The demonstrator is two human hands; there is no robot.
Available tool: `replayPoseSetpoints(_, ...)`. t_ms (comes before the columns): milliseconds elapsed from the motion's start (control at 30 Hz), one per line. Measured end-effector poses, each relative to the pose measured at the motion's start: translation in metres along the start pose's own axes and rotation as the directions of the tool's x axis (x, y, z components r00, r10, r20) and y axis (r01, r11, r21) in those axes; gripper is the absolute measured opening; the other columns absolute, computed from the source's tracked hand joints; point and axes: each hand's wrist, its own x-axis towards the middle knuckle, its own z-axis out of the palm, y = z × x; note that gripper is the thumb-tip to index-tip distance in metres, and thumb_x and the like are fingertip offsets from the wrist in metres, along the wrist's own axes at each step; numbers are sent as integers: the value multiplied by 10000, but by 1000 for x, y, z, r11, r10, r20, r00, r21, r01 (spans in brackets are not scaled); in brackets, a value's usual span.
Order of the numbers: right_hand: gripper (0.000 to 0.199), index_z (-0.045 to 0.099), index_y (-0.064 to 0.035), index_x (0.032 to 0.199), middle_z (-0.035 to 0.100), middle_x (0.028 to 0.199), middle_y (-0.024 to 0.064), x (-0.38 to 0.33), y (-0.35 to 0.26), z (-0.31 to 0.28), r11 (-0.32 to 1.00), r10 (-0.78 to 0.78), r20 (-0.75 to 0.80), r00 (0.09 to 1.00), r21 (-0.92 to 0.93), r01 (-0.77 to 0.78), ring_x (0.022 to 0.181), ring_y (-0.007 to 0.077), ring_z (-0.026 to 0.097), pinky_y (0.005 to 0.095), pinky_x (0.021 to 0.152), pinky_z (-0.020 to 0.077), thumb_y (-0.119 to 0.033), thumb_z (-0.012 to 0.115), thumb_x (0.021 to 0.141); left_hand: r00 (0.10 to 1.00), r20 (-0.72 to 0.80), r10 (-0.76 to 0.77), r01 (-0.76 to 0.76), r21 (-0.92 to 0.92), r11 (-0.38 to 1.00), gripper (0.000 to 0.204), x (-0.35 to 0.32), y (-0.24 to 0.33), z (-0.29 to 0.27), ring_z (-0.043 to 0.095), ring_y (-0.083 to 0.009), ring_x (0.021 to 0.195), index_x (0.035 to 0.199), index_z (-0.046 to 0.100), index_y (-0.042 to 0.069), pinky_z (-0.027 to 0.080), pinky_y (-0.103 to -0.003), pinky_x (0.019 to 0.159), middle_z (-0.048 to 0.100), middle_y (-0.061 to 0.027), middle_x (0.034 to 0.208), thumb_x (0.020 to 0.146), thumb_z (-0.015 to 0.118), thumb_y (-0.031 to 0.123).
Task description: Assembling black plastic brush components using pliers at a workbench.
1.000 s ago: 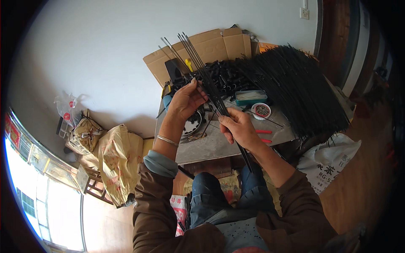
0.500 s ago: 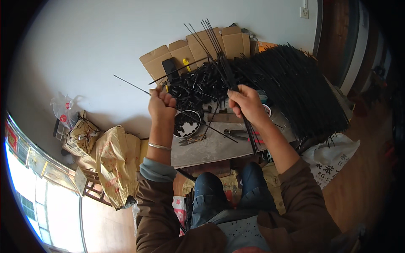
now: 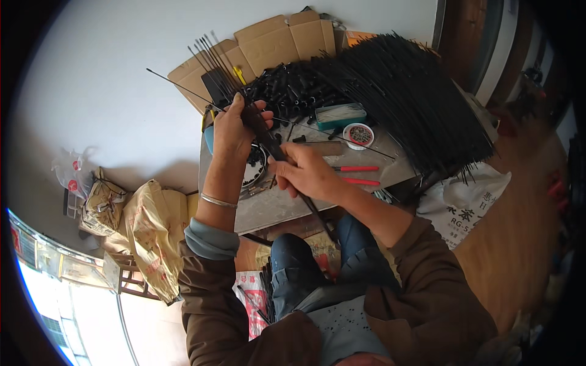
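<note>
The right hand (image 3: 303,172), its forearm slanting in from the lower right, curls closed around the bundle of rods (image 3: 263,129). The bundle's long axis runs from the knees (image 3: 297,256) over the table (image 3: 271,216), up and leftward, thin tips pointing away. Farther up, the left hand (image 3: 234,133), forearm steep, clasps it between thumb and fingers. Cardboard (image 3: 262,44) stands beyond.

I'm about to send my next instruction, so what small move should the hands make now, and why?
Probably turn the stray thin rod into line with the black rod bundle: it juts from the left hand at a clear angle to the others. The right hand grips the bundle lower down, so it could likely steady it.
</note>
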Motion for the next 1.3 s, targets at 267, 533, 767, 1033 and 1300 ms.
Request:
replayPoseSetpoints(267,225,533,-18,815,559,591,25,16,1,-10,998,-54,-77,996,-49,51,424,71,477,231,392,372,-204,562,938,980,-152,129,-153,-158,975,392,-5,-23,14,664,-353,769,1025,477,-82,579,-450,657,623,-193,933,1017,346,287)
replayPoseSetpoints(533,226,544,30,872,623,655,78,5,-7,-12,992,44,149,988,-123,-26,464,107,562,245,416,435,-185,543,941,985,-161,-57,33,-147,989,412,-2,-9,6,627,-268,664,997,499,1,530,-378,561,606,-117,819,1006,381,395)
replayPoseSetpoints(767,268,620,16,868,662,732,95,18,-10,-113,942,26,-223,974,-321,-99,556,185,629,309,480,502,-239,553,919,1000,-19,-25,22,-145,989,454,5,7,-12,285,-76,479,1047,533,15,286,-259,447,338,33,611,992,411,449)
replayPoseSetpoints(1033,207,689,-31,748,667,783,201,69,122,-162,186,-133,-83,988,-981,-57,748,383,652,479,673,513,-220,605,760,994,103,-38,49,-106,993,279,-1,18,-19,435,-116,554,1092,544,9,408,-267,512,477,5,700,979,498,261)
replayPoseSetpoints(1300,183,675,-29,718,671,776,176,77,61,-155,496,-142,-160,977,-866,-70,747,361,654,439,655,511,-178,571,742,977,211,-31,61,-137,989,329,-8,21,-29,643,-260,922,1281,452,17,543,-405,824,622,-112,1056,956,471,66)
